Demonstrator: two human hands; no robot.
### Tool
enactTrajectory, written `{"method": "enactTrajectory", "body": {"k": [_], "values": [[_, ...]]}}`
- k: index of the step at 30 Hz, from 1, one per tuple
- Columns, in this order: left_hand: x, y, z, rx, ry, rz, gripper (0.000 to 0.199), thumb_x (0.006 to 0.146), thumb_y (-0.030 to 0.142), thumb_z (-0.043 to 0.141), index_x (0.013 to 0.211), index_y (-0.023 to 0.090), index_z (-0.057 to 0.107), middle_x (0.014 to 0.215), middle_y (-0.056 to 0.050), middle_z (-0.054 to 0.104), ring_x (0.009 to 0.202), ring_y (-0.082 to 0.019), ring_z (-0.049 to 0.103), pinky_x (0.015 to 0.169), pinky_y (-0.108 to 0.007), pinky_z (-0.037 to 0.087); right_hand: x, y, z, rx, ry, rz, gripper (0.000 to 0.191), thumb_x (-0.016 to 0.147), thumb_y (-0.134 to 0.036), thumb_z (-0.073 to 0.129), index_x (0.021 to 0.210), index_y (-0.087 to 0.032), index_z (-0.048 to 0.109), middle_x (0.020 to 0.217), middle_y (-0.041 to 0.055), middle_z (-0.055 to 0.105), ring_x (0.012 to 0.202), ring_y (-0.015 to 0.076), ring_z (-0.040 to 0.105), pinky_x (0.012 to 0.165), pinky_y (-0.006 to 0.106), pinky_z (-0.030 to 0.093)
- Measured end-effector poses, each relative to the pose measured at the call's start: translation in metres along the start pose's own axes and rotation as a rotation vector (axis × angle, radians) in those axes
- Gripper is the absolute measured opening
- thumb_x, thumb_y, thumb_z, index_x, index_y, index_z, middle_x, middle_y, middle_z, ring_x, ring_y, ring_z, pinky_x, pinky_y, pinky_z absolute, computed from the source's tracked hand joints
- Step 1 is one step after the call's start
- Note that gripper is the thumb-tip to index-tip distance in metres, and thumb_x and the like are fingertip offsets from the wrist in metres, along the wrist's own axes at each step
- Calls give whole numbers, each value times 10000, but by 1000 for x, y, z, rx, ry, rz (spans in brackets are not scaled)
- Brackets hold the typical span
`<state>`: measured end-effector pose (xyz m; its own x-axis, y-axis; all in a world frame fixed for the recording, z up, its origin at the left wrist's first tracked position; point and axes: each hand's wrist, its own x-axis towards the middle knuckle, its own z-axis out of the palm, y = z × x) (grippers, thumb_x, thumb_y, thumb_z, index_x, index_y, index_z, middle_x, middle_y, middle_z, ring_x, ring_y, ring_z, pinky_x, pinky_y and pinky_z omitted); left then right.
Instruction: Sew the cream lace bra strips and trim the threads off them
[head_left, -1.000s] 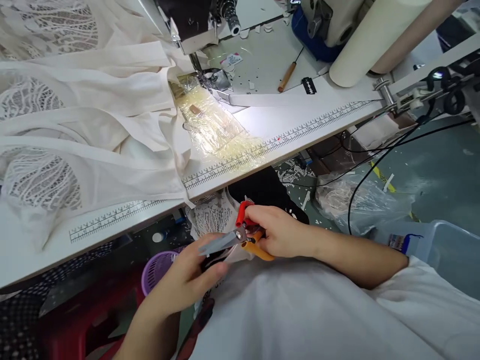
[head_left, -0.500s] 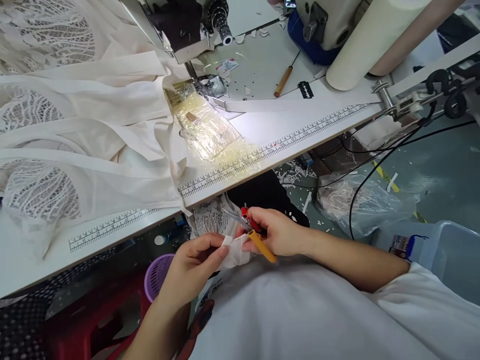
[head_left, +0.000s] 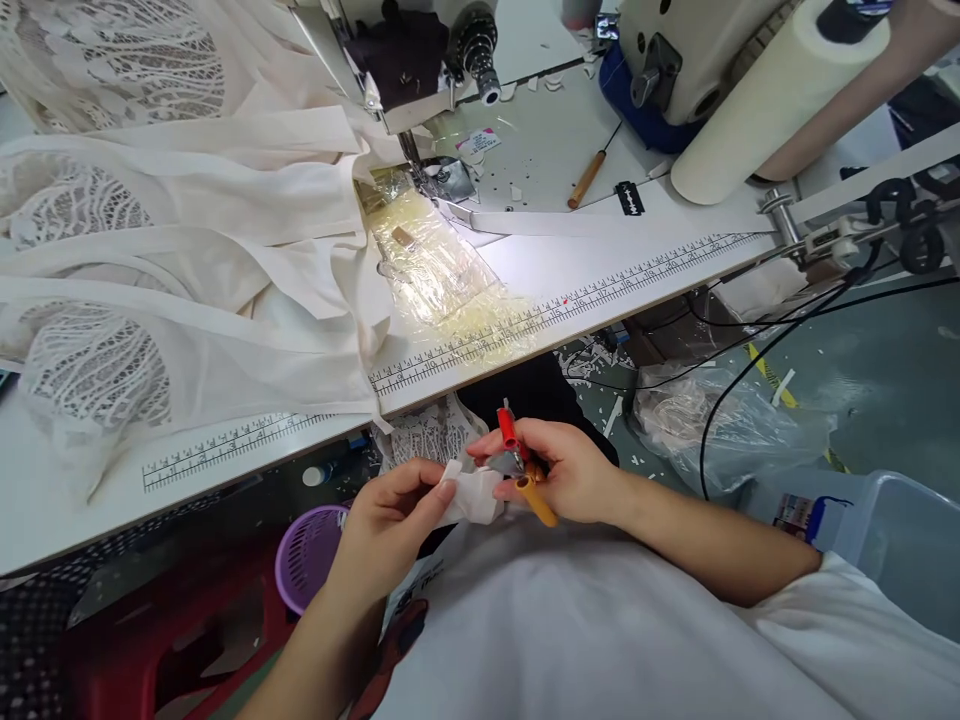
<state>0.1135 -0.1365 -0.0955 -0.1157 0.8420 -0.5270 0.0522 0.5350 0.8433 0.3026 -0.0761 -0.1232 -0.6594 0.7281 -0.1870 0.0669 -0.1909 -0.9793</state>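
Note:
Over my lap, in front of the table edge, my left hand [head_left: 394, 520] pinches a piece of white fabric [head_left: 474, 497] between thumb and fingers. My right hand [head_left: 581, 475] is closed around a pair of scissors [head_left: 535, 503] with one red and one orange handle; their blades are mostly hidden. The thumb and fingertips of this hand are at the fabric's right side. Behind the fabric hangs white lace [head_left: 427, 435] below the table edge. More white lace-and-cloth pieces [head_left: 262, 370] lie spread on the left of the table.
A sewing machine [head_left: 409, 60] stands at the back of the white table [head_left: 637, 265], which has a printed ruler along its edge. A wooden-handled awl [head_left: 589, 180], a black blade [head_left: 629, 198] and a cream roll [head_left: 757, 120] are to the right. Below are a purple basket [head_left: 307, 560] and a red stool [head_left: 180, 620].
The scissors have turned in my right hand, red handle now upward, with the blades no longer reaching left over the fabric. The camera view has shifted slightly.

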Motion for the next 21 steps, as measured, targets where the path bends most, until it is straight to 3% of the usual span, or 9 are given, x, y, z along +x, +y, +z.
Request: {"method": "enactTrajectory", "body": {"k": [3,6,10,15,17,21], "values": [[0,-1,-1,-1,1,21,179,684,346,724,675,169,700,633,-17,643,587,-134,546,549,-216,458,0,5,1,-62,54,-161,244,751,-345,672,923,-180,623,980,67,668,896,219,642,700,325,543],[2,3,-2,8,11,73,169,680,342,725,662,177,693,632,-17,647,581,-139,544,537,-221,457,4,4,1,-201,68,-258,167,721,-244,664,864,-167,624,913,68,666,840,206,635,717,318,531],[1,12,-5,6,13,111,187,650,347,760,653,174,689,633,-16,649,582,-140,539,534,-220,442,10,-11,0,-323,-7,-160,72,660,-175,596,681,-179,527,713,7,565,662,142,527,588,243,458],[-11,17,-5,-115,20,58,402,612,539,790,631,157,664,597,-7,601,544,-111,470,512,-209,378,8,-33,8,-288,13,-131,245,680,-260,622,583,-195,408,589,-49,364,549,92,334,488,204,348],[-14,17,-4,-162,18,33,481,574,601,793,599,149,630,552,6,549,511,-92,416,498,-209,337,8,-32,14,-169,-17,-24,285,669,-307,661,597,-195,409,593,-53,338,546,87,297,460,197,303],[-11,12,-2,-195,-55,64,547,520,631,810,545,134,583,515,16,478,499,-70,352,505,-212,261,8,-20,18,-172,-53,-16,328,700,-357,694,624,-184,426,604,-52,335,559,82,279,459,193,279]]}}
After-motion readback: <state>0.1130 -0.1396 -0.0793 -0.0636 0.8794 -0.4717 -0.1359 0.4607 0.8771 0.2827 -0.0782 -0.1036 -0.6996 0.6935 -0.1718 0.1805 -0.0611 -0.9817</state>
